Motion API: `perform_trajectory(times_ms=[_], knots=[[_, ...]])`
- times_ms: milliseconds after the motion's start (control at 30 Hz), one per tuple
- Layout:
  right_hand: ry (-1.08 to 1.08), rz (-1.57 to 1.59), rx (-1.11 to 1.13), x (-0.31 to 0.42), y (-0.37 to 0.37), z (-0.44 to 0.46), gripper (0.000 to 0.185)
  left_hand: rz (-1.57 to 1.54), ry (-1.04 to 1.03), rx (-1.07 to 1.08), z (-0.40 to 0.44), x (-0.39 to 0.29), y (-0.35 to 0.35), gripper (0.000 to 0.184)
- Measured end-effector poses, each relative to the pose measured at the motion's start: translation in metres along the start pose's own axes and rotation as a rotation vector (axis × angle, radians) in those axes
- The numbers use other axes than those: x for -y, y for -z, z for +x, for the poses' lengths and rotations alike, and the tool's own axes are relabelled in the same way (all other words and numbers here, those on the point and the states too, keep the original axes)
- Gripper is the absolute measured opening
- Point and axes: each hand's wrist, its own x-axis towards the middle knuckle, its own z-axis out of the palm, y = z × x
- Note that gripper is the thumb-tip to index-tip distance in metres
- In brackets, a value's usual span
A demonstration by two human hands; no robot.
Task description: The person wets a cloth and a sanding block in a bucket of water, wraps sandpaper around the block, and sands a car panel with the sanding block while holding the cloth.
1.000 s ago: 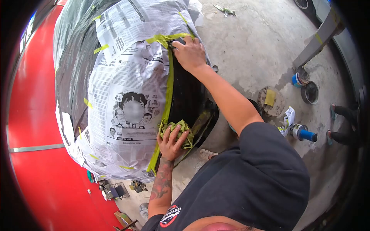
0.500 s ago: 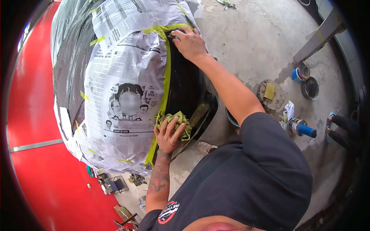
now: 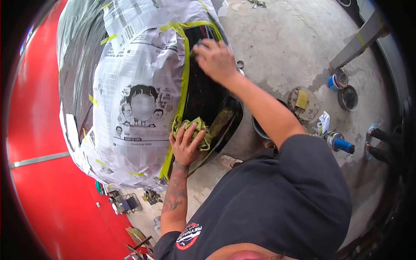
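A glossy black car panel lies between strips of yellow-green masking tape. Sheets of newspaper cover the bodywork on its left. My left hand presses a crumpled yellow-green cloth against the lower part of the panel, fingers spread over it. Higher up, my right hand is on the panel near its taped top edge, slightly blurred. Its fingers are closed on a small dark grey piece, mostly hidden, whose kind I cannot make out.
Plastic sheeting drapes the car further left, beside a red wall. On the concrete floor to the right are a dark bucket, a blue-labelled can, a black basin and a blue-handled tool. Another person's legs show at far right.
My right hand has moved down a little from the panel's top edge, uncovering the tape there. My left hand stays on the cloth. The view has shifted slightly.
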Motion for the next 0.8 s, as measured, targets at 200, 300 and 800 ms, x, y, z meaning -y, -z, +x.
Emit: perform_trajectory(times_ms=[200, 300, 800], knots=[[0.065, -0.063, 0.084, 0.061, 0.03, -0.069, 0.028, -0.036, 0.003, 0.0, 0.001, 0.002, 0.001, 0.095], [0.239, 0.049, 0.159, 0.08, 0.045, -0.119, 0.029, -0.047, 0.022, 0.031, 0.002, 0.001, 0.006, 0.074], [0.303, 0.004, 0.23, 0.103, 0.047, -0.117, 0.028, -0.089, 0.043, -0.014, -0.035, 0.006, 0.015, 0.07]])
